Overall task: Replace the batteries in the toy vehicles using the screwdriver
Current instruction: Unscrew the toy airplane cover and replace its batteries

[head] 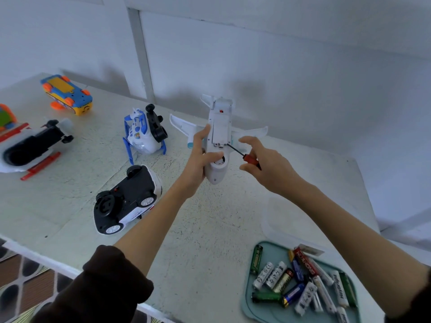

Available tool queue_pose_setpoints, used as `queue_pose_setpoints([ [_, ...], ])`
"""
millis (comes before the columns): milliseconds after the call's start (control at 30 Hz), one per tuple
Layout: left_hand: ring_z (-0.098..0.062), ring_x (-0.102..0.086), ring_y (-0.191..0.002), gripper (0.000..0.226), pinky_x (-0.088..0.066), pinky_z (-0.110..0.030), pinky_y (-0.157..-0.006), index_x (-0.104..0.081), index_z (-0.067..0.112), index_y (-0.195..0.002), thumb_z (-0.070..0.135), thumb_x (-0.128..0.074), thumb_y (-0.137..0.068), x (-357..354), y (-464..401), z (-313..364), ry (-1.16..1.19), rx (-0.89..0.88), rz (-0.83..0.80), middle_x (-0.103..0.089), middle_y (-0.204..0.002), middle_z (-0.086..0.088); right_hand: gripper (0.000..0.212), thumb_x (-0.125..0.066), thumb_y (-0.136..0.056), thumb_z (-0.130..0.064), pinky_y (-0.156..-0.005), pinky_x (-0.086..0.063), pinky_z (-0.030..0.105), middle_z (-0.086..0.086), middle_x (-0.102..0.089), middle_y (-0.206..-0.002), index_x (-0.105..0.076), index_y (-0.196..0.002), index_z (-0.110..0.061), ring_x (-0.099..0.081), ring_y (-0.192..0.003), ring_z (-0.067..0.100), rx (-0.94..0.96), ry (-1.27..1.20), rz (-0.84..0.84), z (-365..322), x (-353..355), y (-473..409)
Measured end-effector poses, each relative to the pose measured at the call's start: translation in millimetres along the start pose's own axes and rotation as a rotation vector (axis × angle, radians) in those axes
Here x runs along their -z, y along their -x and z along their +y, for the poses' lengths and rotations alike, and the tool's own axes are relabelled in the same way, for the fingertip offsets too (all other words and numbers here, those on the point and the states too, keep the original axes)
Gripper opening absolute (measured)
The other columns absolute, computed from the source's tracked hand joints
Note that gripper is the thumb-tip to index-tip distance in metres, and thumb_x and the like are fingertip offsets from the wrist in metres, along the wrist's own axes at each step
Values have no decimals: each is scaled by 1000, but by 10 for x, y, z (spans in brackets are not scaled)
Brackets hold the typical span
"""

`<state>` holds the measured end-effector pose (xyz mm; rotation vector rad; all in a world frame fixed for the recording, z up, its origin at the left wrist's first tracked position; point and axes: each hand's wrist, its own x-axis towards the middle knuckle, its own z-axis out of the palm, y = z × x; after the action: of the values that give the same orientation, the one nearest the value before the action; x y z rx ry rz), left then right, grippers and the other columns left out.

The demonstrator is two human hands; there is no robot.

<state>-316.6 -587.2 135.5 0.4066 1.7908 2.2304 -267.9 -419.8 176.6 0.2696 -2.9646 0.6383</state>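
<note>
My left hand (201,157) grips a white toy airplane (219,136) by its fuselage and holds it belly-up above the table. My right hand (265,164) pinches a small screwdriver (245,156) with an orange-red handle. Its dark shaft points at the lower edge of the battery cover on the plane's underside. A teal tray (256,308) at the near right holds several loose batteries (300,283).
Other toys lie upside down on the white table (186,241): a white and black car (126,201), a blue and white vehicle (144,134), a helicopter with red skids (30,148), and an orange and blue vehicle (67,94). A clear lid (284,220) lies behind the tray.
</note>
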Motion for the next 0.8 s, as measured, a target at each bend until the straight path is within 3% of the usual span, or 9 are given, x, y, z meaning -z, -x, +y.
queue_pose_setpoints([
  [200,-12,-59,-100,69,-48,-23,-84,-27,41,-133,22,-58,-74,25,34,17,-138,4,-76,-52,-130,-6,65,-49,-94,-31,-68,-45,28,-5,-44,-74,-10,-145,-39,-49,-71,16,35,123,-97,-38,-8,-70],
  [333,-4,-59,-91,66,-48,-17,-78,-26,36,-136,6,-59,-87,47,46,33,-177,3,-81,-51,-121,-4,63,-46,-96,-29,-65,-46,30,-9,-38,-62,-9,-145,-40,-46,-61,13,59,144,-105,-37,-10,-73],
  [467,10,-60,-85,68,-47,-9,-73,-23,27,-143,-4,-52,-90,50,74,22,-250,-7,-94,-49,-118,12,57,-45,-96,-28,-66,-48,32,-11,-40,-62,-14,-144,-39,-43,-57,8,54,140,-115,-26,11,-79],
  [633,-5,-58,-99,72,-49,-11,-77,-23,32,-142,7,-61,-86,39,90,37,-282,-11,-115,-46,-125,10,55,-44,-97,-28,-61,-43,28,-9,-42,-60,-17,-143,-39,-42,-55,8,52,118,-121,-17,28,-49],
  [800,-4,-58,-100,74,-48,-12,-78,-25,38,-137,21,-60,-74,57,78,38,-304,-6,-103,-48,-122,17,53,-44,-97,-26,-57,-39,25,-6,-39,-57,-21,-143,-38,-39,-53,8,51,107,-121,-15,50,5],
])
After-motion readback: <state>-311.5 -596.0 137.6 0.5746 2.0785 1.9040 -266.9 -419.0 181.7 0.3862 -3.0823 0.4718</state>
